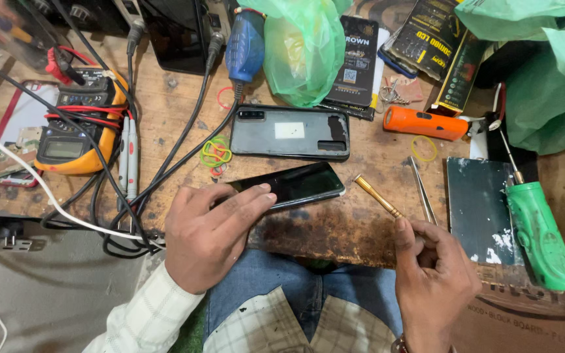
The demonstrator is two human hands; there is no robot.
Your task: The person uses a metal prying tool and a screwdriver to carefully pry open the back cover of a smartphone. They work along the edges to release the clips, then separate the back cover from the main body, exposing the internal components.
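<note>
1. Phone (292, 184), dark and glossy, lies screen-up near the front edge of the wooden bench (335, 225), at about six o'clock from the grey phone back (290, 132). In the head view our left hand (212, 229) presses flat on its near end, fingers together and extended, seemingly to keep it from sliding.
2. Our right hand (434, 271) pinches a brass-tipped tool (378, 195) between thumb and fingers, closed tight on the handle; the tip points toward ten o'clock, near the phone's right corner but not touching it.
3. Tweezers (422, 191) lie just beside the tool at its three o'clock, within easy reach. A green-handled screwdriver (539, 229) rests further out at three o'clock, and an orange torch (424, 123) at one o'clock.
4. A yellow multimeter (76, 131) sits at ten o'clock, draped in cables.
5. The tool's handle is hidden inside our fist, so we cannot tell its kind. Our left palm covers the phone's left end.
</note>
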